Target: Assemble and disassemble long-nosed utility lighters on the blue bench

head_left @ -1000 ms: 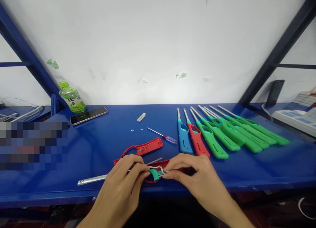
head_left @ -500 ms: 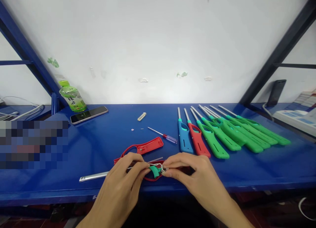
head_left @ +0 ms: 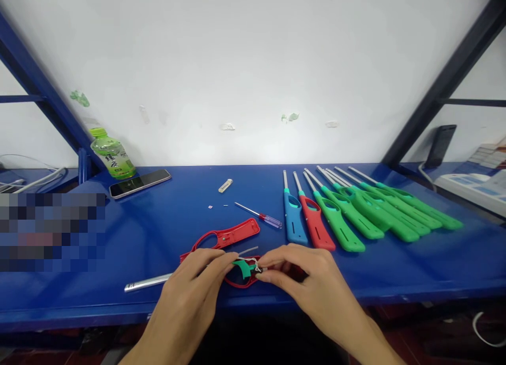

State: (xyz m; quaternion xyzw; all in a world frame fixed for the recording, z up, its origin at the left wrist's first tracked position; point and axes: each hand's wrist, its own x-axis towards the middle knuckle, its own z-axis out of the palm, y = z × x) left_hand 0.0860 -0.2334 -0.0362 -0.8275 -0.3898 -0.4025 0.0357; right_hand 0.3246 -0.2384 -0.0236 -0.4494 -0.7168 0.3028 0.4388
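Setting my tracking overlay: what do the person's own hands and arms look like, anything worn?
The bare, ungloved left hand and bare, ungloved right hand show no rings or cables. The left forearm and right forearm are bare to the picture's bottom edge: no sleeve, watch or bracelet in view.

The single view looks from the wearer's head, above and behind the left hand [head_left: 193, 283] and right hand [head_left: 312, 273], facing forward and down at close range, with the wall [head_left: 237, 65] beyond them.
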